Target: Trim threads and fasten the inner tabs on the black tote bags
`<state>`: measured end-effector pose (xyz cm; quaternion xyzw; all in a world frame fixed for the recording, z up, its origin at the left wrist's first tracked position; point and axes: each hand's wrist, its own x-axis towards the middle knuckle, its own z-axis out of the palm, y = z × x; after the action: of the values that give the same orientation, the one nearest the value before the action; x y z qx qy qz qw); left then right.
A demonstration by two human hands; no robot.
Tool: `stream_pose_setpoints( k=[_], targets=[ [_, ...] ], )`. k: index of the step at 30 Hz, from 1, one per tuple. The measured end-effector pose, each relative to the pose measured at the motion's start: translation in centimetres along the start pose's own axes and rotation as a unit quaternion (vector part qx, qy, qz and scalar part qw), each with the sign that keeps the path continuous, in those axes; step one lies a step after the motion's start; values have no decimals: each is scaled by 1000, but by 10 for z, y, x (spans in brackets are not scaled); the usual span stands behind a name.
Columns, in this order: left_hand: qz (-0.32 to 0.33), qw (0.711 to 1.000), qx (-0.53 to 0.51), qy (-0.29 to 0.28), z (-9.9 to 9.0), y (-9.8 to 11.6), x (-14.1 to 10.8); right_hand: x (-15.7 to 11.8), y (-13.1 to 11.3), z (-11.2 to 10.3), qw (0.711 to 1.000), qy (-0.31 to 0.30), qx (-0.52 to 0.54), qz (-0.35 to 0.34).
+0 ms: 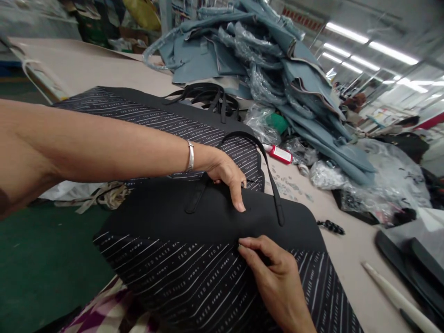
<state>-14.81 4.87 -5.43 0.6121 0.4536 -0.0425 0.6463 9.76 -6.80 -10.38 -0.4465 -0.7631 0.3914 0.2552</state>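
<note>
A black tote bag [166,203] with white slanted lettering stripes lies tilted in front of me, its plain top band facing up and its strap handle [274,185] looping over the top edge. My left hand [231,178], a silver bracelet on its wrist, reaches across and grips that edge, thumb pressed on the front and fingers hidden behind. Just below, my right hand [274,268] holds thumb and forefinger together close to the seam under the band. Whatever is between those fingertips is too small to make out.
More striped bags [156,111] lie stacked behind. A tall heap of blue-grey bags [277,69] in plastic wrap rises beyond. Small metal discs [286,185], a red-and-white bottle [280,155] and a pale pointed tool [398,296] lie on the table [340,249].
</note>
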Motion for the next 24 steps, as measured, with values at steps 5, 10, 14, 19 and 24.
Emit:
stream_pose_setpoints(
  k=[5,10,14,19,24],
  targets=[
    [4,993,-77,-91,4,-6,9,3,-3,0,1000,5,-7,-10],
    [27,996,-55,-71,10,-4,7,4,-3,0,999,7,-35,-2],
    [34,995,-51,-83,14,6,2,4,-4,1,994,56,-92,1],
    [45,995,-41,-79,22,19,-1,7,-7,7,984,90,-156,-14],
    [64,993,95,-14,30,43,-11,11,-7,11,983,124,-134,1]
  ],
)
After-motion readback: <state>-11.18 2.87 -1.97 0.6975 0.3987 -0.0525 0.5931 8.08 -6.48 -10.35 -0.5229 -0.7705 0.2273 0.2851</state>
